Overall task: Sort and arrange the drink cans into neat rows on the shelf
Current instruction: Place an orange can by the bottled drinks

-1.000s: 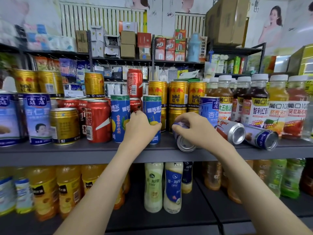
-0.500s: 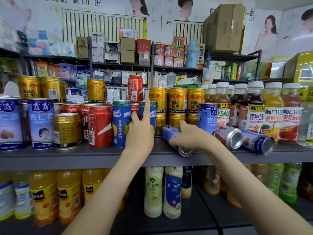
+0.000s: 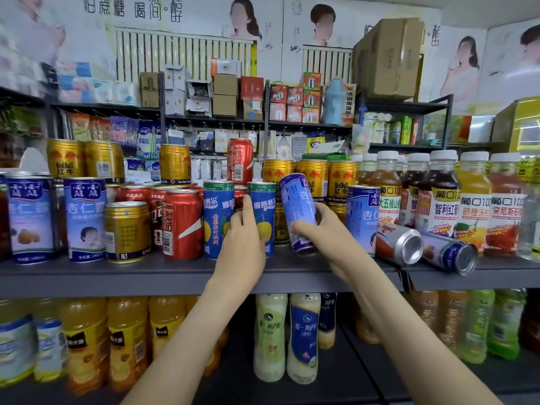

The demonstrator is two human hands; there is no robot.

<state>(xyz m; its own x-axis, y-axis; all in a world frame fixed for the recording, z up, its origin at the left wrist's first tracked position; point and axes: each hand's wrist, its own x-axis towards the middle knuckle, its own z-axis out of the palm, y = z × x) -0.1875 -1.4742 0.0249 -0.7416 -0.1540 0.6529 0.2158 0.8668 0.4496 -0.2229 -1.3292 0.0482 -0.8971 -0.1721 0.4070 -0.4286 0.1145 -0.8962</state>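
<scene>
Poster-covered wall [image 3: 359, 13] and white radiator [image 3: 184, 57] backed rear metal shelving [image 3: 409, 106], cardboard box [image 3: 388, 57] above-right of the grip.

My left hand [image 3: 242, 241] is holding its fingers [image 3: 247, 206] straight up; my right hand [image 3: 324, 233] is gripping a blue almond-drink can [image 3: 298, 203] by its lower half.

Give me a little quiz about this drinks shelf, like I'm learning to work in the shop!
1. True or false: the right hand grips a tilted pale blue can.
2. How many toppled cans lie on the shelf? A one, B two, C five.
3. Fill in: the juice bottles have ___ caps.
Key: 1 true; 2 B; 3 white.
</scene>
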